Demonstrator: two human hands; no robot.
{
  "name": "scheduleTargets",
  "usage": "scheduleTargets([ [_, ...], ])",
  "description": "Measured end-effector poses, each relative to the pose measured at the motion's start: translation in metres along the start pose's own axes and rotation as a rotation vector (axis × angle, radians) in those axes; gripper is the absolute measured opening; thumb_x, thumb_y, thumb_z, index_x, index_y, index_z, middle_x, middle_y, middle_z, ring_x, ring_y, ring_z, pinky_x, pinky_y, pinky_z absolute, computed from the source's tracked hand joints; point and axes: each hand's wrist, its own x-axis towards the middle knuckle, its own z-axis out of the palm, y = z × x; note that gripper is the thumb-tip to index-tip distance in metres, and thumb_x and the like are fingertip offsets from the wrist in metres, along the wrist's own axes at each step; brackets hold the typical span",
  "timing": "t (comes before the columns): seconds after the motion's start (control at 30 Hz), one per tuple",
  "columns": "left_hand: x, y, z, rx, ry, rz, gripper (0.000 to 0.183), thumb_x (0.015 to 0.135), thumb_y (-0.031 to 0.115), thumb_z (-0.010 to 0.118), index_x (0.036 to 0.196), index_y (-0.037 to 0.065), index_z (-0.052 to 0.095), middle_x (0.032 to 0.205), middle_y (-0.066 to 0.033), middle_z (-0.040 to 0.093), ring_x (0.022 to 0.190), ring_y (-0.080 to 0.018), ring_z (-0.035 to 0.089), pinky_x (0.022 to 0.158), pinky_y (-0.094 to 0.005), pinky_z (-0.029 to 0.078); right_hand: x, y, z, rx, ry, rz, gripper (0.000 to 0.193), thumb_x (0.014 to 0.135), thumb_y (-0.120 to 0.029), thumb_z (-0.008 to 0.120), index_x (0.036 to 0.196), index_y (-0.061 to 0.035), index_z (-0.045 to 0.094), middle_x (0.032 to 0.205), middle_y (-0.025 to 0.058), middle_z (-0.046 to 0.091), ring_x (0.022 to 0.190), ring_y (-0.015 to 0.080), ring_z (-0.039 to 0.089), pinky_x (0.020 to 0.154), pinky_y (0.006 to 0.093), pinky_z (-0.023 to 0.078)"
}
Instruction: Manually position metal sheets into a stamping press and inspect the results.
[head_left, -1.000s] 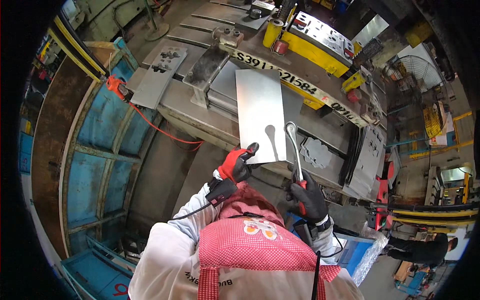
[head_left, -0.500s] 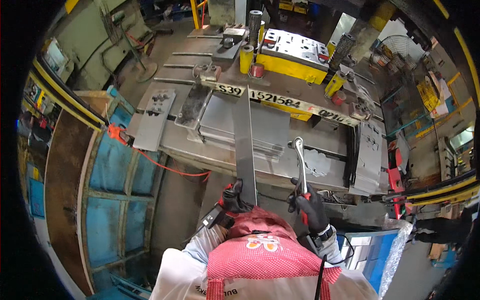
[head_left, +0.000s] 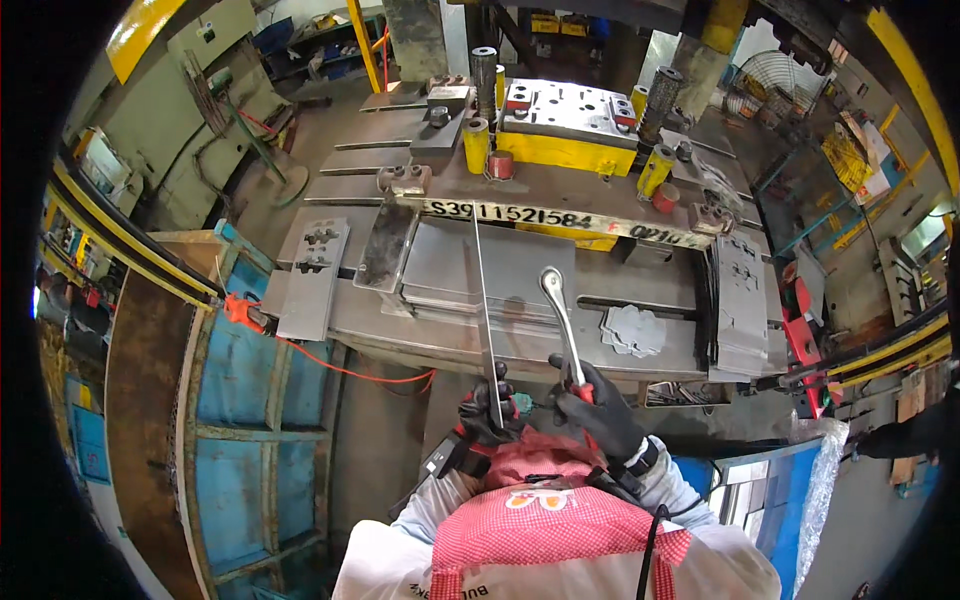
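My left hand (head_left: 488,412), in a black and red glove, grips the near end of a long flat metal strip (head_left: 483,310). The strip stands nearly edge-on, its far end reaching toward the press bed. My gloved right hand (head_left: 604,412) is closed round the red handle of a ratchet wrench (head_left: 562,318), whose round steel head points away from me. Beyond both hands, a stack of grey metal sheets (head_left: 490,262) lies on the steel press bed (head_left: 360,325). Several small cut metal pieces (head_left: 634,330) lie to the right of the stack.
A die block (head_left: 560,150) with a yellow base stands at the back, among yellow posts (head_left: 476,146). Punched plates (head_left: 315,278) lie at left, and more plates (head_left: 742,300) at right. Blue framed panels (head_left: 235,390) stand left, an orange cable (head_left: 370,376) beside them.
The metal strip has turned from showing its broad face to nearly edge-on. My right hand and the wrench have shifted left, closer to my left hand. The whole view has shifted slightly.
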Motion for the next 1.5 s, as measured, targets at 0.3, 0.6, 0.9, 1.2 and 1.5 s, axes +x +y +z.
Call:
scheduleTargets([
  [0.3, -0.011, 0.006, -0.046, 0.427, 0.221, 0.009, 0.056, 0.076, 0.038, 0.059, 0.116, 0.001, 0.047, 0.103, -0.0169, 0.057, 0.086, -0.0265, 0.060, 0.072, -0.0394, 0.052, 0.024, -0.036, 0.035, -0.164, -0.017, 0.008, 0.051, 0.078, -0.016, 0.061, 0.124, -0.0042, 0.042, 0.090, 0.0017, 0.053, 0.078, 0.0083, 0.048, 0.071, 0.0238, 0.042],
  [0.6, 0.012, -0.019, 0.046, 0.600, 0.086, 0.179, 0.054, 0.089, 0.048, 0.038, 0.120, 0.005, 0.045, 0.104, -0.0073, 0.056, 0.088, -0.0202, 0.057, 0.074, -0.0340, 0.048, 0.034, -0.015, 0.038, -0.044, -0.028, -0.048, 0.057, 0.077, -0.019, 0.064, 0.124, 0.0005, 0.038, 0.100, 0.0042, 0.055, 0.081, 0.0074, 0.051, 0.073, 0.0235, 0.045],
  [0.9, 0.009, -0.002, 0.029, 1.563, 0.148, 0.260, 0.033, 0.093, 0.028, 0.041, 0.116, 0.005, 0.046, 0.101, -0.0057, 0.056, 0.092, -0.0158, 0.054, 0.081, -0.0303, 0.044, 0.044, 0.008, 0.041, -0.443, 0.007, -0.331, 0.056, 0.074, -0.017, 0.062, 0.122, 0.0010, 0.041, 0.104, 0.0105, 0.056, 0.092, 0.0198, 0.056, 0.081, 0.0310, 0.045],
  [1.2, 0.006, -0.004, 0.065, 1.653, 0.199, 0.364, 0.029, 0.093, 0.018, 0.037, 0.115, 0.002, 0.047, 0.102, -0.0070, 0.057, 0.090, -0.0148, 0.056, 0.077, -0.0281, 0.047, 0.038, -0.008, 0.048, -0.355, -0.028, -0.224, 0.051, 0.073, -0.007, 0.056, 0.121, 0.0005, 0.042, 0.103, 0.0089, 0.056, 0.095, 0.0155, 0.054, 0.082, 0.0288, 0.044],
  [1.5, -0.018, 0.011, 0.002, 2.131, 0.364, 0.455, 0.036, 0.090, 0.011, 0.035, 0.121, -0.003, 0.045, 0.080, -0.0063, 0.061, 0.067, -0.0165, 0.057, 0.059, -0.0300, 0.046, 0.032, -0.013, 0.019, -0.299, 0.053, -0.146, 0.040, 0.075, -0.014, 0.056, 0.113, -0.0026, 0.047, 0.081, 0.0014, 0.052, 0.071, 0.0080, 0.049, 0.061, 0.0227, 0.041],
])
